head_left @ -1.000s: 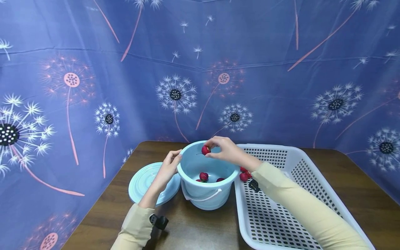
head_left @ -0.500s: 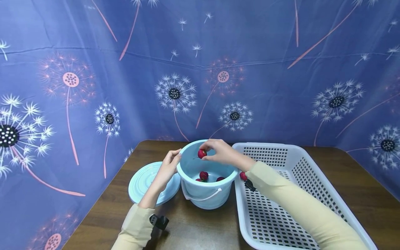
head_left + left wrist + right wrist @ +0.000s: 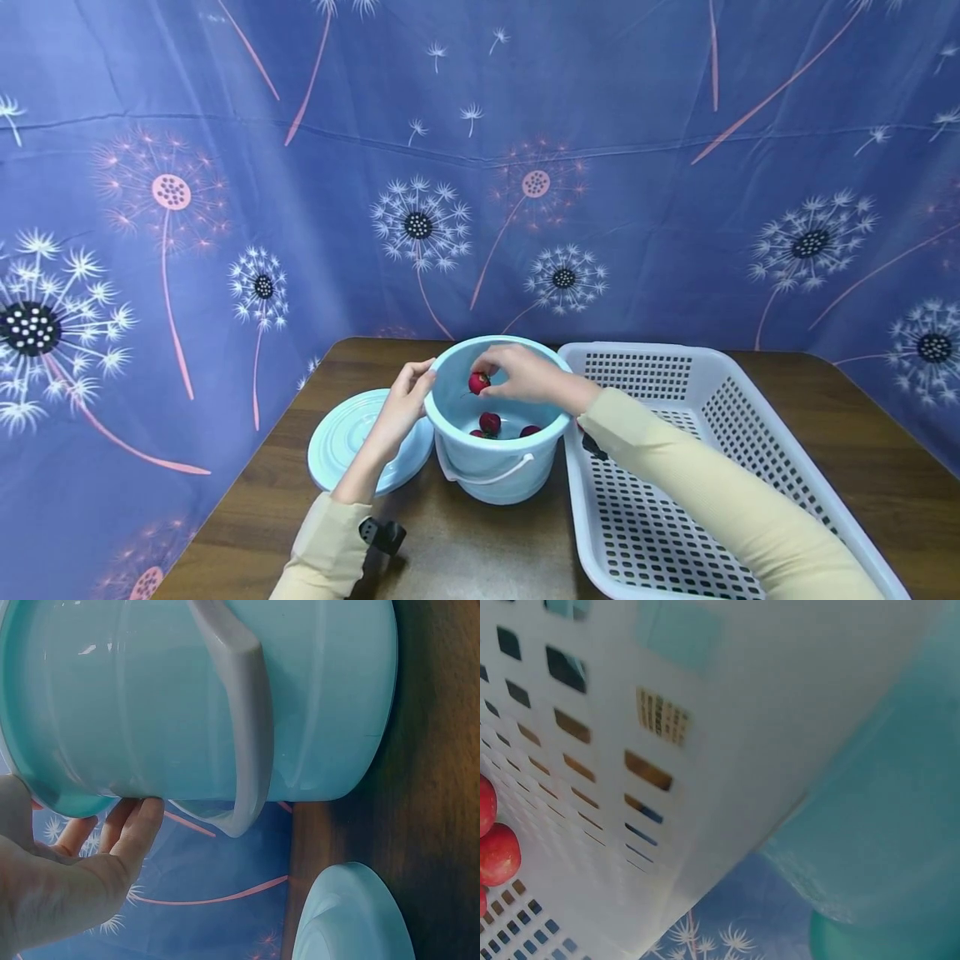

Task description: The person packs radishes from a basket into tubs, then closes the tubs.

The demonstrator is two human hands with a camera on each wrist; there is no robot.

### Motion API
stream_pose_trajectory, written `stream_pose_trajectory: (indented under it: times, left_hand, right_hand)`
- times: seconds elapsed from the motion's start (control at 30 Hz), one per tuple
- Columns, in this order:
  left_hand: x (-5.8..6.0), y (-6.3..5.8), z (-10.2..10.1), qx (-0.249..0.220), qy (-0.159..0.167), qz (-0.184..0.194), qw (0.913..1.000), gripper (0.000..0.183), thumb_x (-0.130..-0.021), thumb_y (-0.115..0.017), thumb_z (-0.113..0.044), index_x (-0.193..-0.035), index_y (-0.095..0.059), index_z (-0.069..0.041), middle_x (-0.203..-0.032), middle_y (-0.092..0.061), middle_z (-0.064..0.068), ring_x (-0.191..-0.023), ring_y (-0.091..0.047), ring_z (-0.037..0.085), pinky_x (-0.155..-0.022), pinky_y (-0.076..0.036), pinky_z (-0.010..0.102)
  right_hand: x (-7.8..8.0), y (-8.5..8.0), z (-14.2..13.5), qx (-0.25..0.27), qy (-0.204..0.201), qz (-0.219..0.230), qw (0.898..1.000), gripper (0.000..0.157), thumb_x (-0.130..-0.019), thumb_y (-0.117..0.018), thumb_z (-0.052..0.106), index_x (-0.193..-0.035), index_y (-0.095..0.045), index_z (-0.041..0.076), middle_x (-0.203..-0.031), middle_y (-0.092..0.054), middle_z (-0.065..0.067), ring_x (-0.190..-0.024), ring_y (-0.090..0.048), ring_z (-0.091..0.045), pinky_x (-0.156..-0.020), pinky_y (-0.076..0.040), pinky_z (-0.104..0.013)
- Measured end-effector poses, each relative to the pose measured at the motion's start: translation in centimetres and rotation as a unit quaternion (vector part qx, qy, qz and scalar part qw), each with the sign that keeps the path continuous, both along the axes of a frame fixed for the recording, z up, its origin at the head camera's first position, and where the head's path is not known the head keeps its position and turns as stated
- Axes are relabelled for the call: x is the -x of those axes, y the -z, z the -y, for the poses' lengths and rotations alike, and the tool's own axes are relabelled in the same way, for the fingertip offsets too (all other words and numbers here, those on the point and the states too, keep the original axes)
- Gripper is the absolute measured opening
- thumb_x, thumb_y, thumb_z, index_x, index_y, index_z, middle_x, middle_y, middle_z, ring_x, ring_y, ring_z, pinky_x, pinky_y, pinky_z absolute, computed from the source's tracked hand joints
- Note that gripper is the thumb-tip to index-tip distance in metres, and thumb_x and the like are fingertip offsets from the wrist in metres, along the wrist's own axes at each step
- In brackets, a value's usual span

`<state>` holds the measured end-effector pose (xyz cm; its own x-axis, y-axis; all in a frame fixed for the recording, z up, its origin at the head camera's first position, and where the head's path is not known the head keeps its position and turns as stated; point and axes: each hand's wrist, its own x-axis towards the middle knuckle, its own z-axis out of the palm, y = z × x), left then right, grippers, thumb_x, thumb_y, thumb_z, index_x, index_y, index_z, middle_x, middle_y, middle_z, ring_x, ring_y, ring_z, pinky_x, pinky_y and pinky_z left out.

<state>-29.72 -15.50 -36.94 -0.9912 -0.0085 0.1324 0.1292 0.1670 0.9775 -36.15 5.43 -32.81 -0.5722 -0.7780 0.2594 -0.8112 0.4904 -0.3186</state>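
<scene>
A pale blue bucket (image 3: 480, 457) stands on the table, its white handle (image 3: 491, 479) hanging at the front. With thumb and fingers at the rim, my left hand (image 3: 401, 404) holds the bucket's left side; the left wrist view shows fingertips (image 3: 146, 817) against its outer wall. My right hand (image 3: 525, 375) pinches a small round red fruit (image 3: 478, 383) with a thin stem, inside the bucket's mouth and above its floor. Several similar fruits (image 3: 490, 423) lie at the bottom. The right wrist view does not show my right hand.
A white perforated basket (image 3: 581, 508) stands to the bucket's right, close beside it. More red fruits (image 3: 499, 855) lie in it, mostly hidden by my right arm in the head view. The round blue lid (image 3: 337, 442) lies left of the bucket, partly under my left arm.
My right hand has moved left and down with the red fruit, from the bucket's rim level to lower inside. My left hand stays at the rim.
</scene>
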Motion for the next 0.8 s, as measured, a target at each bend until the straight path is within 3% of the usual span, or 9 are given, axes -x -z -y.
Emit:
stream_pose_trajectory:
  times: [0.27,0.8]
  left_hand:
    - [-0.04,-0.02,0.07,0.001,0.005,-0.002,1.0000,0.037,-0.101,-0.041,-0.029,-0.131,-0.043,-0.007,-0.141,-0.043,0.009,-0.123,-0.048,0.028,-0.095,-0.048,0.046]
    - [-0.03,-0.04,0.24,0.008,0.002,0.003,1.0000,0.038,-0.100,-0.042,-0.031,-0.132,-0.044,-0.009,-0.135,-0.046,0.012,-0.117,-0.051,0.028,-0.092,-0.049,0.044]
  right_hand:
    - [-0.03,0.12,0.23,-0.002,-0.018,0.017,1.000,0.017,-0.084,-0.066,0.005,-0.100,-0.068,0.004,-0.098,-0.068,-0.006,-0.092,-0.063,-0.018,-0.085,-0.053,-0.036]
    - [-0.32,-0.02,0.35,-0.019,-0.017,0.042,0.999,0.021,-0.084,-0.066,0.006,-0.104,-0.068,0.000,-0.102,-0.068,-0.010,-0.094,-0.064,-0.021,-0.086,-0.053,-0.038]
